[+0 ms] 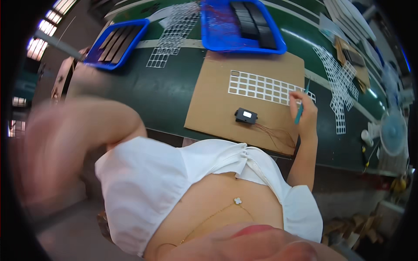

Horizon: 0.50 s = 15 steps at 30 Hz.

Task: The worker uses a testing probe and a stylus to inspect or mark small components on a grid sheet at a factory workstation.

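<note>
My right hand (306,107) is closed around a slim teal tool (299,114) with a thin tip, which looks like tweezers. Its fingers are at the right end of a white grid sheet (261,85) with rows of square openings. One square at the sheet's far left corner looks filled with brown. Nearer to me lies a small black box (246,116) with a white label and thin reddish-brown wires (278,135). My left arm (74,139) is raised out to the side, away from the table and smeared by motion; its fingers cannot be made out.
Under the sheet lies a brown cardboard (209,98) on the green table (170,91). Blue trays (244,48) (115,66) with dark strips stand at the back and far left. More white grid sheets (172,37) (337,85) lie on both sides. A small fan (392,132) is at the right edge.
</note>
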Available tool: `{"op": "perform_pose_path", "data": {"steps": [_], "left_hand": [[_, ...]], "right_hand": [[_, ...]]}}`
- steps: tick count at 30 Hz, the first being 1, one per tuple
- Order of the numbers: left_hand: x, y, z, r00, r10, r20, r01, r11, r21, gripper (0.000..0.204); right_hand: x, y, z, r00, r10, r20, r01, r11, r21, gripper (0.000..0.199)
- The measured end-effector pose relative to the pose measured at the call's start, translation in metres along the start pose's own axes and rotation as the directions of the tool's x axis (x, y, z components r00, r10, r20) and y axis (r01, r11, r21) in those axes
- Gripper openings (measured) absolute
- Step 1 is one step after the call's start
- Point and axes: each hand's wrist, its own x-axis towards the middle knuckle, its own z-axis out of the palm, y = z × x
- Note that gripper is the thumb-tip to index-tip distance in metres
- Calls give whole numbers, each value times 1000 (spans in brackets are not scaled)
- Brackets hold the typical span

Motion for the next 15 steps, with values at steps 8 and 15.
{"op": "perform_pose_path", "data": {"steps": [8,15], "left_hand": [[-306,-8,-48,-359,-930,-82,23,-97,995,46],[-332,-25,-70,-728,-635,-257,-193,-171,966,43]], "right_hand": [[-28,-9,-13,987,85,135,-75,994,-74,15],[-43,-9,-13,983,177,46,-174,983,-51,12]]}}
